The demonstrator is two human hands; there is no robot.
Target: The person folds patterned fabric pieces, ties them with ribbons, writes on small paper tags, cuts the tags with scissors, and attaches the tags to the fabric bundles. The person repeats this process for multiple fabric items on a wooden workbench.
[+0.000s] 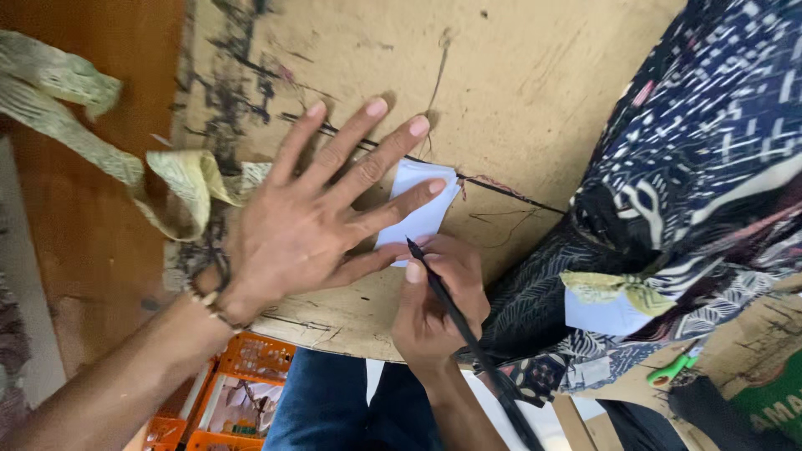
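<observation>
Head view: right hand (439, 301) pinches black pen (468, 342), tip on near edge of white paper (418, 209). Left hand (322, 209) spread flat, pinning paper to board (501, 83) near its near edge. No marks visible on paper yet; marking seems just begun. Patterned cloth (702, 167) piled at board's right edge. Board scuffed, ink-stained; green strip (75, 117) over left edge. Orange crate (242, 392) below.

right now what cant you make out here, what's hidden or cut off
Head view only:
- White paper: mostly under the left hand, so its full shape and any marks on it are hidden.
- Black pen in the right hand: its far end runs off the bottom edge.
- Green-handled tool: partly under the patterned dark fabric, kind unclear.
- Orange crate: cut off by the bottom edge and the left forearm; contents too small to tell.
</observation>
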